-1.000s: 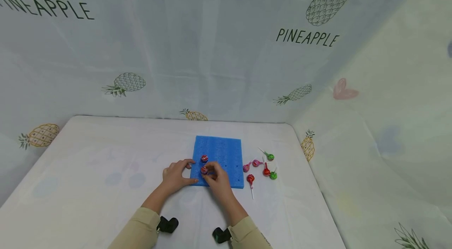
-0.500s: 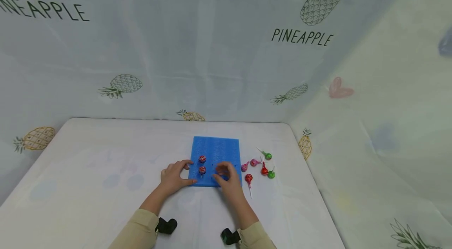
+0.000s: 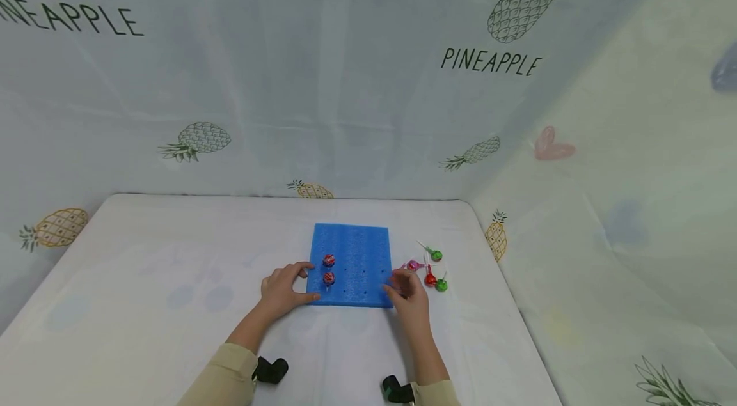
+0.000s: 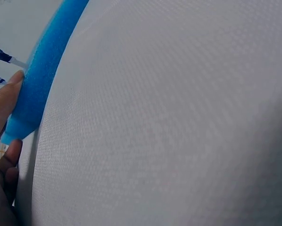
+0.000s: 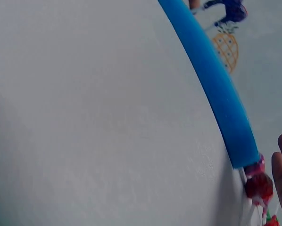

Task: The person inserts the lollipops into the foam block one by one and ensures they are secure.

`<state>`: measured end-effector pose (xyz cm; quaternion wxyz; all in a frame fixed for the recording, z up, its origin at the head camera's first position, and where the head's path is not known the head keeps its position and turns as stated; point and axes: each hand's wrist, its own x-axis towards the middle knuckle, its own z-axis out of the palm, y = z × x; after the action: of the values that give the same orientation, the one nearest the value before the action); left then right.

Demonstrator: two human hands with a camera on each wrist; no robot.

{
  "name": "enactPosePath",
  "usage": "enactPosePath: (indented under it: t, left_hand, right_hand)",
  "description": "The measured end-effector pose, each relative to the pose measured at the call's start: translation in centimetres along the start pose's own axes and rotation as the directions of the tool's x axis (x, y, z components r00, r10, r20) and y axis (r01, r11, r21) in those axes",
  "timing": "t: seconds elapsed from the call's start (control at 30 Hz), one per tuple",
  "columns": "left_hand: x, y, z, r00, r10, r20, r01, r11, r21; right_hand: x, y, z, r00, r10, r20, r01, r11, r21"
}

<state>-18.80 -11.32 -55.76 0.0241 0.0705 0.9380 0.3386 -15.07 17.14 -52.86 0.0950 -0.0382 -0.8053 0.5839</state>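
Note:
A blue foam board (image 3: 357, 252) with small holes lies flat on the table. Two red-striped lollipops (image 3: 329, 278) stand stuck in its left part, one behind the other. My left hand (image 3: 282, 288) holds the board's left side near the front corner, thumb and fingers spread along the edge. My right hand (image 3: 411, 300) is at the board's right edge, over the nearest loose lollipops, with fingers bent loosely and nothing visible between them. In the right wrist view, a red lollipop (image 5: 259, 187) lies beside those fingers. Part of the pile is hidden under the hand.
Right of the board lie a pink lollipop (image 3: 412, 265), a red lollipop (image 3: 430, 280) and two green lollipops (image 3: 437, 256). A white cloth (image 3: 190, 252) covers the table. Pineapple-print fabric (image 3: 345, 73) hangs behind it.
My right hand has let go of the front striped lollipop, which stays standing in the board, and has moved right to the loose lollipops. The left hand keeps its place on the board.

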Motion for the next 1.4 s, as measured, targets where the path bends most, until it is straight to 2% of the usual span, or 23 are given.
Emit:
enactPosePath:
  t: [0.07, 0.17, 0.5, 0.8, 1.07, 1.4]
  left_hand:
    - [0.0, 0.0, 0.0, 1.0, 0.0, 0.0, 0.0, 1.0, -0.001]
    - [-0.1, 0.0, -0.1, 1.0, 0.002, 0.0, -0.002, 1.0, -0.003]
    - [-0.1, 0.2, -0.2, 1.0, 0.005, -0.004, -0.005, 1.0, -0.007]
    - [-0.2, 0.0, -0.1, 1.0, 0.01, -0.006, -0.01, 1.0, -0.01]
    - [-0.2, 0.0, -0.1, 1.0, 0.017, -0.022, -0.017, 1.0, -0.01]
    - [0.0, -0.2, 0.2, 1.0, 0.005, -0.016, -0.005, 1.0, -0.003]
  right_hand:
    - [0.3, 1.2, -0.4, 1.0, -0.004, -0.026, 0.004, 1.0, -0.006]
    - [0.3, 1.7, -1.1, 0.999, -0.003, -0.052, 0.001, 1.0, -0.028]
    - [0.2, 2.0, -2.7, 0.99, 0.081, -0.112, -0.097, 0.983, -0.154]
    - [0.8, 2.8, -2.9, 0.983, 0.157, -0.093, -0.174, 0.961, -0.216]
    - [1.4, 3.3, -2.6, 0.984, 0.167, -0.056, -0.176, 0.927, -0.333]
    - [2.0, 3.2, -2.4, 0.986, 0.163, -0.041, -0.166, 0.905, -0.393]
